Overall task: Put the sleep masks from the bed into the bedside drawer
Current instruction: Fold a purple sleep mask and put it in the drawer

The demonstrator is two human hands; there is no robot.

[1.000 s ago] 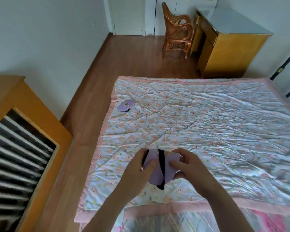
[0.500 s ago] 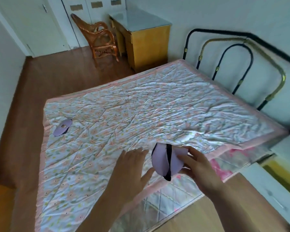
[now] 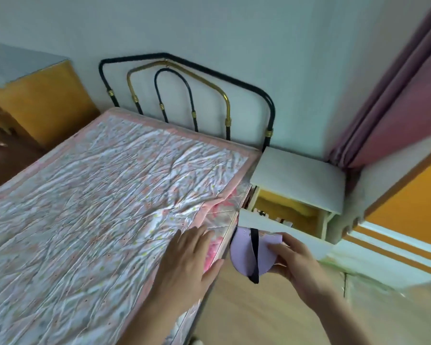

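Observation:
My right hand pinches a folded lilac sleep mask with a black strap, held in the air off the bed's right edge. The mask hangs just in front of the pulled-out bedside drawer, whose white front shows below the white bedside table. The drawer's yellow inside holds small items I cannot make out. My left hand is empty, fingers spread, palm down at the edge of the flowered bed cover.
A black and gold metal headboard stands against the wall. A pink curtain hangs at the right beside an orange panel. A yellow cabinet stands far left. Wooden floor lies below my hands.
My view has swung right from the bed's foot toward the headboard and bedside table. My left hand let go of the mask; my right hand carried it off the bed toward the drawer.

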